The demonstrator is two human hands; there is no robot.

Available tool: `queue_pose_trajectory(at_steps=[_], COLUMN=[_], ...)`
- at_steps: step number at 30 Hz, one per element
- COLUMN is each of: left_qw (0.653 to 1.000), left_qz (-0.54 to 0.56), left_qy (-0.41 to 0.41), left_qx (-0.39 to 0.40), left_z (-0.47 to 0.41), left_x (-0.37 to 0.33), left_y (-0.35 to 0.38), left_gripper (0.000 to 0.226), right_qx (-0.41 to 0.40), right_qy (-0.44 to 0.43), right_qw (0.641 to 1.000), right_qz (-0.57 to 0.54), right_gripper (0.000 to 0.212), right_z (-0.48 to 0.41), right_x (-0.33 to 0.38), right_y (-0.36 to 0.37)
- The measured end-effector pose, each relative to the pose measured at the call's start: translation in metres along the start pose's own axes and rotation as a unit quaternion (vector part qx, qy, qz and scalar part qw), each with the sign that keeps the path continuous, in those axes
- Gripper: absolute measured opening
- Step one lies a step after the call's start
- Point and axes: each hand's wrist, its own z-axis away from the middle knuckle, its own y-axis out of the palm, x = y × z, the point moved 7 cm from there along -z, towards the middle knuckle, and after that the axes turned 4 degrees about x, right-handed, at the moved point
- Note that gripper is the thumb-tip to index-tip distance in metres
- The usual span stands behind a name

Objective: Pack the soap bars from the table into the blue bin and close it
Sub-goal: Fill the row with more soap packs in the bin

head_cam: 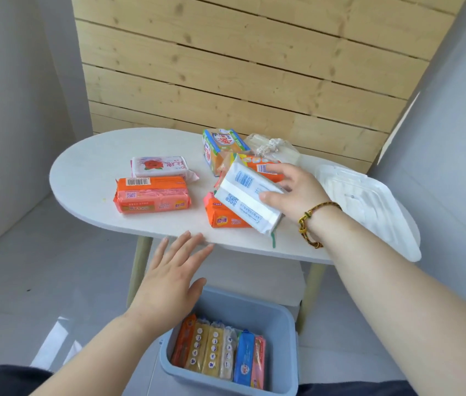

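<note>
Right hand: your right hand [297,192] is closed around the white soap pack [247,197], thumb on its near face and fingers over the far edge; the pack is tilted, its lower end over an orange soap pack [222,214] on the table.
Left hand: your left hand [169,277] is spread flat with nothing in it, fingertips at the near edge of the table [89,167], just above the far left corner of the bin.
Bracelet: a braided cord bracelet [310,224] circles your right wrist.
Blue bin: the blue bin [281,324] sits on the floor in front of the table, uncovered, with a row of soap bars [220,352] standing on edge inside it.
Soap on the table: a big orange soap pack [152,194] lies left of the white pack, and a pink rose soap pack [160,165] lies just behind it, touching. A green and yellow soap pack [220,148] stands at the back of the table, with another orange pack [260,165] partly hidden behind the white one.
Bag: a crumpled clear bag [269,148] lies at the back of the table, right of the green and yellow pack.
Lid: the white lid [369,207] rests on the right end of the table, overhanging its edge.
</note>
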Motion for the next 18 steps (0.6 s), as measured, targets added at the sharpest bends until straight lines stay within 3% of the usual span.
queue_pose_trajectory(at_steps=[4,6,12,18], left_qw=[0.996,0.995,0.979,0.951], left_qz=[0.079,0.083,0.005,-0.032], left_qy=[-0.029,-0.052,-0.09,-0.085], left_qx=[-0.017,0.008,0.183,0.296], left_z=[0.008,0.014,0.028,0.034], left_x=[-0.004,-0.001,0.019,0.022], left_y=[0.008,0.025,0.097,0.147], left_gripper=[0.051,0.051,0.051,0.059], right_qx=[0.047,0.072,0.174,0.187], right_qy=[0.012,0.028,0.149,0.294], right_qw=[0.998,0.996,0.97,0.923], right_qz=[-0.049,-0.042,0.078,0.164], right_gripper=[0.032,0.032,0.036,0.036], right_z=[0.045,0.064,0.098,0.089], right_x=[-0.022,-0.039,-0.125,-0.226], right_y=[-0.01,-0.012,0.025,0.082])
